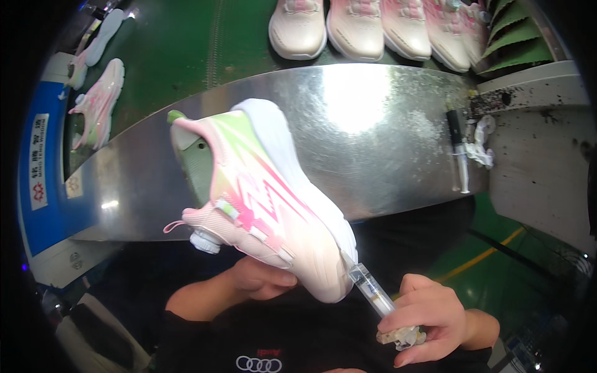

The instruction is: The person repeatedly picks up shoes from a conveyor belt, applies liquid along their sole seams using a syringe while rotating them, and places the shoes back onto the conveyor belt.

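In front of me is a pink, white and green sneaker (275, 205) with a white sole and a white dial on its tongue. A grey-green shoe last (198, 163) with a small hole fills its collar. My left hand (266, 279) grips the shoe from beneath near the forefoot, the fingers partly hidden by the upper. Between the fingers of my right hand (431, 317) is a clear plastic syringe (373, 289), whose tip meets the seam between upper and sole at the toe. A crumpled whitish wad (403, 336) is also in that hand.
Beyond the curved metal worktop (387, 172), a green conveyor belt (168, 56) carries several similar sneakers (298, 30); another sneaker (100, 105) lies at left. At the worktop's right end are a black-and-clear syringe (457, 144) and crumpled white tissue (480, 142). Green flaps (517, 42) hang at upper right.
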### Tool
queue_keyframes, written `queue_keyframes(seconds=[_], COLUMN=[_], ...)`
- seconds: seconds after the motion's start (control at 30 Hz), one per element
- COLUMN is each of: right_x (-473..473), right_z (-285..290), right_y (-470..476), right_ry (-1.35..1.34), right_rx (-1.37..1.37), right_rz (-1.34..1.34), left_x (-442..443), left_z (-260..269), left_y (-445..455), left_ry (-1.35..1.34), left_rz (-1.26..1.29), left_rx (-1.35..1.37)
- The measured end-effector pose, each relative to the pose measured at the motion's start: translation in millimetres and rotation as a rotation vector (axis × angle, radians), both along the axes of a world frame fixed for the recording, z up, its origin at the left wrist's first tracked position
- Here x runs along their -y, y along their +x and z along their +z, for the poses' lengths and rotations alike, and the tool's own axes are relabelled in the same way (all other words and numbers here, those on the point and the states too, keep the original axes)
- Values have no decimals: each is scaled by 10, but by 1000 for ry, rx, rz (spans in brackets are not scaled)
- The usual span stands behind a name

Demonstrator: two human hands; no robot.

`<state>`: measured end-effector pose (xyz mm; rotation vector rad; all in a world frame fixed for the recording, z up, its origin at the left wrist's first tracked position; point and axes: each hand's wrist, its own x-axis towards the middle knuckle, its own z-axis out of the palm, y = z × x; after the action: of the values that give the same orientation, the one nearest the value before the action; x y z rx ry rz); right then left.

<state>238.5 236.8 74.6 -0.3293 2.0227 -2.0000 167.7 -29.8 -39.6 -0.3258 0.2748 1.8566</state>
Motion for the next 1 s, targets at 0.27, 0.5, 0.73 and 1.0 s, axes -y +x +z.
queue_keyframes(seconds=[0.27,0.5,0.73,1.0], right_x=[-208,-202,-87,28], right_z=[324,215,208,61], right_y=[276,300,271,217], right_ry=[242,328,521,813], right_rx=[-78,-242,-368,-575], right_rz=[-70,-130,-165,-166], left_x=[-554,-820,-884,-906], left_z=[15,11,25,8], left_y=[-176,-324,-337,-390], left_ry=[81,64,39,188], left_rz=[-56,26,62,7], left_rx=[-113,-195,-148,-158])
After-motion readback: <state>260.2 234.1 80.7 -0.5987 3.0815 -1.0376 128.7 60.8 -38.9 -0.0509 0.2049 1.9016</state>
